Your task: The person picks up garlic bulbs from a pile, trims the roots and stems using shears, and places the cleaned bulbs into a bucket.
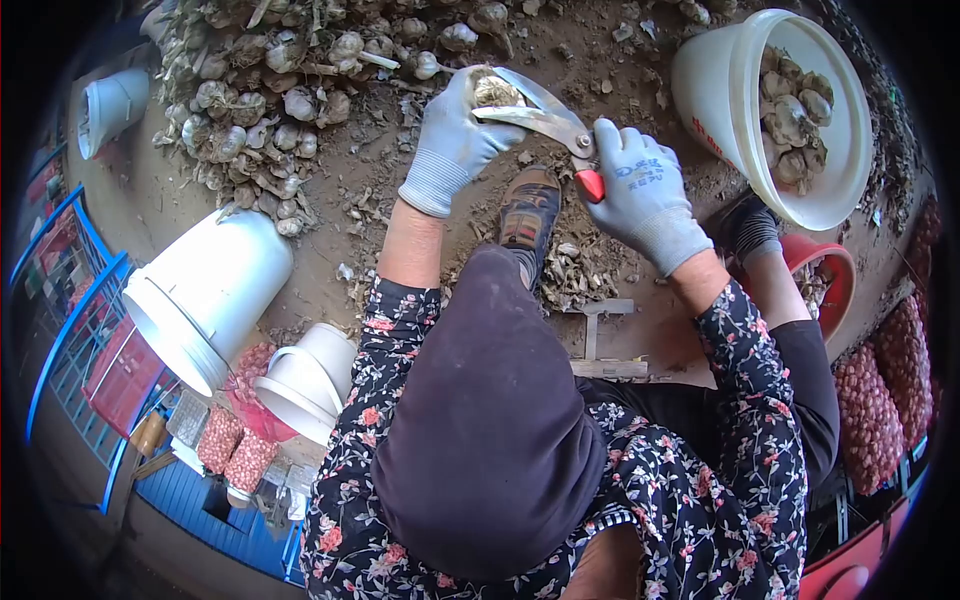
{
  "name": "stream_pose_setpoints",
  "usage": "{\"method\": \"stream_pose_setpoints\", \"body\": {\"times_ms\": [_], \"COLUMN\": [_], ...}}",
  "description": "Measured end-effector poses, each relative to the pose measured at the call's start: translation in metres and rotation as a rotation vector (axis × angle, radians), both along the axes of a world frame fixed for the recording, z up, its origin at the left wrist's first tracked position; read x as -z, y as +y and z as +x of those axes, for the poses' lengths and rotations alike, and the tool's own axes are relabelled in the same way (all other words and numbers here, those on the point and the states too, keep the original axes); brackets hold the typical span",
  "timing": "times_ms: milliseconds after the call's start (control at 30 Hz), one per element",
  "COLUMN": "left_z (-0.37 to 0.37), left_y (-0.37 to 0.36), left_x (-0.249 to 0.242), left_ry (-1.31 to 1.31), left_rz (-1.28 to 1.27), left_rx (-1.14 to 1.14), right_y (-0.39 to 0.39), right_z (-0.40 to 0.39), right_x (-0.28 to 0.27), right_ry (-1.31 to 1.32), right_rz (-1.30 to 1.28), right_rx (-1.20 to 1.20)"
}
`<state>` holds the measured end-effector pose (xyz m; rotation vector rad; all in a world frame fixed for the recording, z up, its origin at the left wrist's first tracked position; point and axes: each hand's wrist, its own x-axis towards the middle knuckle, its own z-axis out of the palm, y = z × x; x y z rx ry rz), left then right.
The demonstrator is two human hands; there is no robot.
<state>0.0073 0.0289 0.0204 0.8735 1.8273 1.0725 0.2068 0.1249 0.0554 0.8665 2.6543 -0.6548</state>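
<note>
A pair of red-handled shears (pixel 545 122) is gripped in my gloved right hand (pixel 640 190), its two blades spread apart. Between and beside the blades sits a garlic bulb (pixel 495 92), which my gloved left hand (pixel 452 135) holds with fingers wrapped around it. The lower blade lies across the front of the bulb, close to my left fingertips. Both gloves are grey, with blue print on the back of the right one. Beyond my left hand spreads a heap of untrimmed garlic (pixel 270 90) with stems and roots.
At the right, a white bucket (pixel 720 80) lies tipped, with garlic bulbs (pixel 795 115) inside. Near it stands a red bucket (pixel 835 280). White buckets (pixel 215 285) lie at the left. Net sacks of garlic (pixel 870 410) stand at right. Trimmings (pixel 575 275) litter the ground by my shoe (pixel 530 215).
</note>
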Motion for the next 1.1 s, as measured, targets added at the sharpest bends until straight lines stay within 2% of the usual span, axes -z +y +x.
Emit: {"method": "stream_pose_setpoints", "body": {"times_ms": [33, 67, 200, 300, 367, 400, 500, 600, 633, 700, 733, 800, 833, 867, 900, 967, 1033, 1067, 1100], "left_z": [0.001, 0.007, 0.008, 0.006, 0.004, 0.003, 0.001, 0.004, 0.005, 0.007, 0.015, 0.051, 0.069, 0.072, 0.074, 0.045, -0.014, -0.04, -0.049], "left_y": [0.002, 0.005, 0.005, 0.008, 0.011, 0.012, 0.013, 0.013, 0.016, 0.021, 0.028, 0.055, 0.069, 0.077, 0.082, 0.087, 0.067, 0.051, 0.042], "left_x": [-0.005, -0.008, -0.005, 0.001, -0.004, -0.005, -0.004, -0.005, -0.006, -0.01, -0.007, -0.029, -0.052, -0.067, -0.076, -0.051, 0.007, 0.036, 0.053], "left_ry": [0.091, 0.201, 0.189, 0.274, 0.366, 0.364, 0.236, -0.222, -0.218, -0.342, -0.357, -0.479, -0.453, -0.589, -0.727, -0.391, 0.464, 0.796, 0.859], "left_rz": [-0.036, -0.011, -0.055, -0.079, -0.049, -0.054, -0.074, -0.096, -0.09, -0.257, -0.235, 0.087, 0.225, 0.213, 0.202, 0.173, -0.21, -0.403, -0.607], "left_rx": [0.08, 0.061, 0.014, 0.06, 0.249, 0.254, 0.305, 0.262, 0.259, 0.154, 0.105, 0.108, 0.232, 0.275, 0.318, 0.003, -0.089, 0.009, -0.05], "right_y": [-0.003, -0.006, -0.003, -0.002, 0.002, 0.003, 0.007, 0.006, 0.005, -0.003, -0.01, -0.019, -0.024, -0.031, -0.029, -0.026, -0.023, -0.023, -0.026], "right_z": [-0.002, -0.005, -0.003, 0.005, 0.006, 0.006, 0.008, 0.029, 0.035, 0.051, 0.061, 0.069, 0.073, 0.078, 0.073, 0.062, 0.061, 0.06, 0.061], "right_x": [0.003, 0.005, 0.004, 0.008, 0.006, 0.005, 0.006, 0.027, 0.033, 0.05, 0.064, 0.076, 0.084, 0.094, 0.086, 0.062, 0.064, 0.064, 0.065], "right_ry": [0.001, -0.046, -0.048, -0.056, -0.095, -0.135, -0.178, -0.057, -0.054, -0.052, 0.004, 0.018, 0.015, 0.22, 0.223, 0.052, 0.159, 0.144, 0.117], "right_rz": [-0.01, -0.021, -0.119, -0.08, -0.102, -0.126, -0.171, -0.274, -0.268, -0.428, -0.369, -0.376, -0.386, -0.362, -0.36, -0.455, -0.449, -0.472, -0.503], "right_rx": [0.008, 0.01, 0.01, 0.005, -0.01, -0.027, -0.081, -0.019, -0.024, 0.364, 0.436, 0.48, 0.537, 0.471, 0.467, 0.554, 0.554, 0.539, 0.524]}}
